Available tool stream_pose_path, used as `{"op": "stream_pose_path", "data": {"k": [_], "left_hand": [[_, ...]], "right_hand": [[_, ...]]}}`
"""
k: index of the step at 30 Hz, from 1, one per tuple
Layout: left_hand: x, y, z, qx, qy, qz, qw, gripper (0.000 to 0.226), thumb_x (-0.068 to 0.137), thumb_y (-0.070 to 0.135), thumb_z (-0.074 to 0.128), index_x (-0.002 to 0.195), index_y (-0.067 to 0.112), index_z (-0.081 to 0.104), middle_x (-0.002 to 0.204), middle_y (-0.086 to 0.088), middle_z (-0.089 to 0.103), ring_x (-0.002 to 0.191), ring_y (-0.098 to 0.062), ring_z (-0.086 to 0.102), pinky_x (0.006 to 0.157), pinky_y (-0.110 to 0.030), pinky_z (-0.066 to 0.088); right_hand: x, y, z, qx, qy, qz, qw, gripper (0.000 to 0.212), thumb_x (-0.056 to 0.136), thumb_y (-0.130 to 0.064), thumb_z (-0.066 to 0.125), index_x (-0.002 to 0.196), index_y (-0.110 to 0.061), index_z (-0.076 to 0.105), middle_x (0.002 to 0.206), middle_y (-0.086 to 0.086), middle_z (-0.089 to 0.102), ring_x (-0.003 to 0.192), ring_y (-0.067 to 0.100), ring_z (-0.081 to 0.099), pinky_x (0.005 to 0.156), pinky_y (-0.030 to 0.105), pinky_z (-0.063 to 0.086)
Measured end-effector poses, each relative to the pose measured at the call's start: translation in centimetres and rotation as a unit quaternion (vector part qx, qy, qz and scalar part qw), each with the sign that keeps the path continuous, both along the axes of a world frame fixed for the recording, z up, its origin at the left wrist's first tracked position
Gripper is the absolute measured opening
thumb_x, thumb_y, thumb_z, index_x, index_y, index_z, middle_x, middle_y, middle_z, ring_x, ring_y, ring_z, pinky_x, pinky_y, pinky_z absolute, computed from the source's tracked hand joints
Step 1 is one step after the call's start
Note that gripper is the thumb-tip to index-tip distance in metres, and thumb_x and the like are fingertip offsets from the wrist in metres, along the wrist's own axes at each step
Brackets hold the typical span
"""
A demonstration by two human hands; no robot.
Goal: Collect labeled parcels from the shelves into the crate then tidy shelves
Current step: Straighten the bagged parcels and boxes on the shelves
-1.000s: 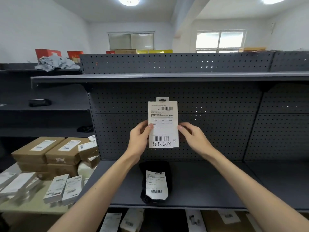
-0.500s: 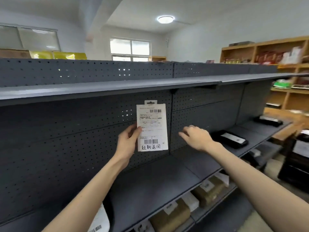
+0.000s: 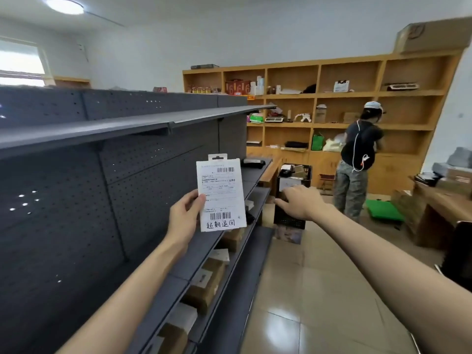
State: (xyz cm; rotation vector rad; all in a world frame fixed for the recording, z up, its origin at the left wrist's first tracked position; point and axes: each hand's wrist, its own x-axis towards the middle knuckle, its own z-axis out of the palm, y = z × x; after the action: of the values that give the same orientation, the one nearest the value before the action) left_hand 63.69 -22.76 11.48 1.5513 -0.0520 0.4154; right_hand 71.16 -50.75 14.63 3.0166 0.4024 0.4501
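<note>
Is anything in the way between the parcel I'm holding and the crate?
Nothing visible blocks it. The left hand holds the parcel up beside the shelves, and the crate sits past the shelf end. Only the empty right hand reaches out in front of it.

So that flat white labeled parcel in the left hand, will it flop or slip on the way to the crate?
The parcel stands straight above the left hand, pinched only at its lower edge, so it is probably stiff and light. The one-sided grip may let it pivot; the free right hand could steady it.
</note>
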Motion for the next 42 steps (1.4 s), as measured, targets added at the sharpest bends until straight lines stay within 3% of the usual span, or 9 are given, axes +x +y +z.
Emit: {"op": "stream_pose_path", "data": {"k": [5,10,13,18,25,28,34,39,42], "left_hand": [[6.5,-6.4,0.2,0.020,-0.013,-0.061,0.998,0.027,0.103,0.019,0.055,0.128,0.014,0.064,0.114,-0.001,0.075,0.101,-0.017,0.073,0.082,-0.036,0.061],[13.4,-11.9,1.1,0.013,-0.027,-0.097,0.995,0.025,0.103,0.017,0.054,0.126,0.015,0.064,0.113,0.001,0.074,0.097,-0.010,0.073,0.071,-0.023,0.059],[17.5,-14.2,1.4,0.012,-0.023,-0.113,0.993,0.030,0.103,0.022,0.054,0.132,0.015,0.061,0.116,-0.002,0.074,0.101,-0.017,0.073,0.075,-0.031,0.061],[23.8,-17.4,1.0,0.004,-0.017,-0.118,0.993,0.032,0.103,0.023,0.055,0.134,0.014,0.060,0.114,0.000,0.075,0.098,-0.017,0.074,0.074,-0.032,0.061],[31.6,-20.8,0.5,0.001,-0.015,-0.135,0.991,0.032,0.103,0.020,0.055,0.133,0.011,0.061,0.113,-0.002,0.075,0.096,-0.014,0.074,0.070,-0.026,0.061],[35.3,-21.8,0.0,-0.002,-0.019,-0.144,0.989,0.030,0.103,0.021,0.055,0.131,0.015,0.063,0.113,-0.001,0.075,0.097,-0.014,0.074,0.068,-0.022,0.058],[45.4,-22.6,0.8,-0.007,-0.032,-0.163,0.986,0.026,0.103,0.020,0.054,0.127,0.021,0.066,0.111,0.002,0.076,0.101,-0.018,0.073,0.085,-0.043,0.060],[55.0,-24.2,2.8,-0.012,-0.067,-0.174,0.982,0.030,0.104,0.018,0.052,0.132,0.019,0.062,0.109,0.007,0.075,0.096,-0.012,0.074,0.072,-0.027,0.060],[60.6,-25.8,2.5,-0.012,-0.063,-0.190,0.980,0.033,0.103,0.019,0.054,0.136,0.016,0.061,0.113,0.004,0.075,0.102,-0.016,0.073,0.082,-0.036,0.062]], "right_hand": [[3.9,-6.3,-0.4,0.021,0.018,-0.072,0.997,0.048,0.098,-0.057,0.037,0.089,-0.015,0.058,0.098,0.005,0.067,0.089,0.028,0.061,0.069,0.038,0.046],[9.3,-11.2,0.1,0.050,0.015,-0.117,0.992,0.046,0.096,-0.059,0.037,0.090,-0.019,0.058,0.098,0.004,0.067,0.090,0.026,0.062,0.083,0.042,0.051],[12.8,-13.7,0.7,0.068,0.010,-0.126,0.990,0.048,0.096,-0.061,0.037,0.090,-0.018,0.059,0.091,0.002,0.065,0.084,0.022,0.061,0.077,0.039,0.050],[17.8,-16.6,0.5,0.080,0.014,-0.132,0.988,0.049,0.097,-0.061,0.036,0.078,-0.020,0.055,0.081,0.000,0.062,0.076,0.019,0.060,0.068,0.035,0.048],[24.9,-19.1,-0.8,0.086,0.038,-0.141,0.986,0.044,0.098,-0.057,0.034,0.089,-0.021,0.058,0.090,-0.001,0.065,0.083,0.021,0.061,0.076,0.039,0.051],[28.5,-19.6,-1.4,0.086,0.043,-0.140,0.985,0.043,0.098,-0.055,0.036,0.092,-0.020,0.060,0.093,0.000,0.065,0.083,0.020,0.060,0.071,0.037,0.048],[38.0,-20.3,0.1,0.091,0.045,-0.148,0.984,0.047,0.099,-0.056,0.035,0.087,-0.018,0.060,0.085,-0.001,0.064,0.079,0.018,0.061,0.069,0.035,0.049],[46.3,-20.7,2.8,0.079,0.024,-0.150,0.985,0.040,0.100,-0.052,0.036,0.095,-0.019,0.059,0.090,-0.001,0.064,0.082,0.018,0.062,0.078,0.040,0.054],[50.7,-21.7,2.5,0.077,0.022,-0.155,0.985,0.040,0.101,-0.052,0.035,0.101,-0.019,0.058,0.097,0.000,0.064,0.088,0.021,0.061,0.080,0.041,0.053]]}}
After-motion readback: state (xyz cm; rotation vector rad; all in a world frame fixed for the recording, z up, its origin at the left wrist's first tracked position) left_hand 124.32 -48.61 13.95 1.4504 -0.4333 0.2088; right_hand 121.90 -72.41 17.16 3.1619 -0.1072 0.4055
